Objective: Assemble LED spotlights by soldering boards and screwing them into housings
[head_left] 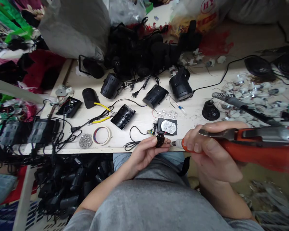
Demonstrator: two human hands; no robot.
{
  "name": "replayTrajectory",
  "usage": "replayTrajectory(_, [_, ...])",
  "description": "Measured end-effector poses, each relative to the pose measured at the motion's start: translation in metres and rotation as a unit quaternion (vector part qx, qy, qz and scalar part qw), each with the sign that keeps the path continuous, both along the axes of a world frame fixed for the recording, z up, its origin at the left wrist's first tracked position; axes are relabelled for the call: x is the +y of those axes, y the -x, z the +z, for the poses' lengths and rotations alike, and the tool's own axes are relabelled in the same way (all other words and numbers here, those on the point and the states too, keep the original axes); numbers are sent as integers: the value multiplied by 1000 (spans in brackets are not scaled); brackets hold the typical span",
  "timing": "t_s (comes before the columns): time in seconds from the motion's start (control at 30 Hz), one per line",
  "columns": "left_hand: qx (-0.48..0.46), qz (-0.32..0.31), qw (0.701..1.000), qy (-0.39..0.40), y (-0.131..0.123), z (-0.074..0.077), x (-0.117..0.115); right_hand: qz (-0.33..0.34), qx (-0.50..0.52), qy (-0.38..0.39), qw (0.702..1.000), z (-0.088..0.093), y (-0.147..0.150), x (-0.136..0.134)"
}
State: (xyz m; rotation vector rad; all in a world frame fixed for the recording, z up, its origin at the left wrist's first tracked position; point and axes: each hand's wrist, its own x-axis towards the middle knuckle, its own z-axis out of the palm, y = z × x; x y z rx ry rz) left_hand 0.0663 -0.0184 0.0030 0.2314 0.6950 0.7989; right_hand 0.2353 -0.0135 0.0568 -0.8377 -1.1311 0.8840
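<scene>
The small black rounded part (160,140) sits just past the near edge of the pale wooden table (195,112), pinched in the fingertips of the left hand (144,153), which cover its underside. The right hand (210,150) is closed around the front of a long orange-bodied tool with a metal lever (255,150). The tool's rear is cut off at the right edge. Its fine metal tip reaches the part, but the contact point is too small to make out.

Just beyond the part lies one black square plate with clear lenses (167,126). A loose cluster of small clear lenses (168,113) lies behind it, too blurred to count. Two round black lamp housings (112,85) (180,86) stand farther back. To the left are one roll of pale tape (101,134), one round silvery dish (85,141) and one pair of yellow-handled pliers (102,114). The black heap (139,48) at the back is too tangled to count.
</scene>
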Motion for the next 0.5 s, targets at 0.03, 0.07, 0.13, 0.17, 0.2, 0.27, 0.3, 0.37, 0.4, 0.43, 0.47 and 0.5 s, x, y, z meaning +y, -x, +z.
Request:
replayTrajectory(0.03, [2, -1, 1000, 0, 1, 0, 0, 3, 18, -8, 1000, 1, 1, 1])
replayTrajectory(0.07, [4, -4, 1000, 1, 1, 0, 0, 7, 31, -13, 999, 1, 1, 1])
replayTrajectory(0.13, [4, -13, 1000, 4, 2, 0, -1, 11, 38, -14, 999, 1, 2, 2])
replayTrajectory(0.17, [2, -18, 1000, 7, 3, 0, -1, 8, 39, -13, 999, 1, 3, 3])
replayTrajectory(0.2, [-2, -22, 1000, 10, 4, 0, -1, 4, 39, -14, 999, 1, 3, 3])
replayTrajectory(0.27, [-16, -26, 999, 20, 4, 0, 0, 4, 38, -18, 999, 0, 4, 3])
replayTrajectory(0.3, [-24, -27, 999, 29, 5, -1, 0, 7, 38, -19, 999, 0, 4, 4])
replayTrajectory(0.37, [-42, -26, 997, 54, 5, -2, 1, 11, 39, -17, 999, -1, 4, 4])
replayTrajectory(0.4, [-51, -25, 996, 67, 5, -3, 2, 11, 41, -14, 999, 0, 5, 5])
replayTrajectory(0.43, [-59, -23, 995, 78, 5, -4, 2, 8, 44, -9, 999, 0, 5, 5])
replayTrajectory(0.47, [-66, -22, 994, 87, 5, -6, 3, 7, 48, -6, 999, 0, 5, 6])
replayTrajectory(0.5, [-73, -23, 993, 94, 5, -7, 3, 7, 51, -4, 999, 1, 5, 6])
